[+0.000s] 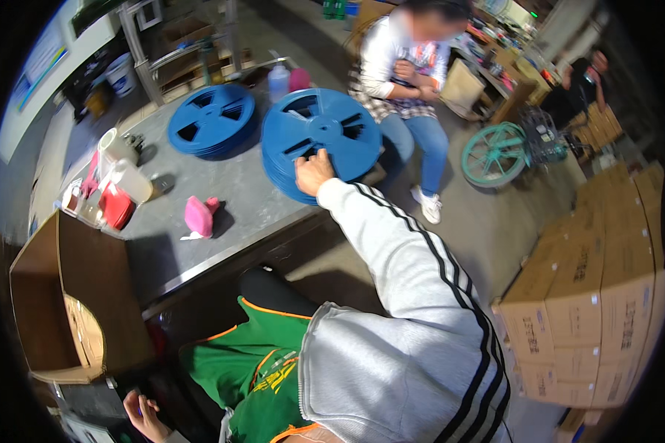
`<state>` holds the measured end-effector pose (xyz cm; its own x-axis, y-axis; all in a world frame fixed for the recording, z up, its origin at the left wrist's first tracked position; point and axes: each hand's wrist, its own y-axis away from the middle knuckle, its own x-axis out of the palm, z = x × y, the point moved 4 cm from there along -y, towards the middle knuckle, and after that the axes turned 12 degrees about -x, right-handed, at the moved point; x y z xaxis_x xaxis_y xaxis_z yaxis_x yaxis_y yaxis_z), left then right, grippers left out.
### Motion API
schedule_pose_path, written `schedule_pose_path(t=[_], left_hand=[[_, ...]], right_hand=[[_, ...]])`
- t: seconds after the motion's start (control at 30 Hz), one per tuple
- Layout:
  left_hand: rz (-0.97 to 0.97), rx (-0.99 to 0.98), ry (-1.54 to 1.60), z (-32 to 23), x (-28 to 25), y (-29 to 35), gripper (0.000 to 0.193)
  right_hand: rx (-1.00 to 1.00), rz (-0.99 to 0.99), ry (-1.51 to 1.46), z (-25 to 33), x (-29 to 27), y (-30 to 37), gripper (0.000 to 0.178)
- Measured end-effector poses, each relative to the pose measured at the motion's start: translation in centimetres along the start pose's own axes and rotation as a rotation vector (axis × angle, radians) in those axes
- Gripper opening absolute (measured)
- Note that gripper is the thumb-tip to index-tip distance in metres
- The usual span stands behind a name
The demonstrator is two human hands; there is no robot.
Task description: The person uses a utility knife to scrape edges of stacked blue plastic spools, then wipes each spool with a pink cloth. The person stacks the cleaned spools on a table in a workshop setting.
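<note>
My right hand (315,171), at the end of an outstretched grey sleeve, is on the near side of a stack of blue plastic reels (358,151). Its fingers are bent over the top reel beside a cutout and appear closed on it. To the left, a second stack of blue reels (210,118) lies flat on the grey bench (251,177). At the lower left, my left hand (144,415) is raised by a dark box-like object, away from the reels. Its fingers are loosely bent and apart, with no held thing that I can make out.
A pink object (199,216) lies near the bench edge. Cups, a plastic jug (129,181) and a brown bin (89,303) are at left. A bottle (278,81) stands behind the reels. A person (406,81) sits beyond; stacked cartons (591,295) stand at right.
</note>
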<state>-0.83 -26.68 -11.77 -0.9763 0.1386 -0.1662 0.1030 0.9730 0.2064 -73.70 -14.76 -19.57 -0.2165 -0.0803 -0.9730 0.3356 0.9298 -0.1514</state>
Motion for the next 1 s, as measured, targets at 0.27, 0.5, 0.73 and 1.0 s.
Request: schedule_pose_path(t=[0.27, 0.5, 0.73, 1.0], left_hand=[[0.076, -0.037, -0.005, -1.5, 3.7, 1.1, 0.015], [0.451, -0.032, 0.032, -4.3, 16.0, 1.5, 0.019], [0.897, -0.022, 0.471, -5.8, 27.7, 1.3, 0.083], [0.905, -0.783, 0.936, 1.4, 27.3, 2.1, 0.089]], right_hand=[[-0.179, -0.192, 0.188, -1.6, -6.0, 0.4, 0.007], [-0.416, -0.523, 0.183, 0.6, -17.3, 5.7, 0.009], [-0.767, -0.384, 0.029, 9.5, -24.0, 15.0, 0.011], [-1.171, -0.088, -0.361, 18.3, -19.5, 23.1, 0.015]])
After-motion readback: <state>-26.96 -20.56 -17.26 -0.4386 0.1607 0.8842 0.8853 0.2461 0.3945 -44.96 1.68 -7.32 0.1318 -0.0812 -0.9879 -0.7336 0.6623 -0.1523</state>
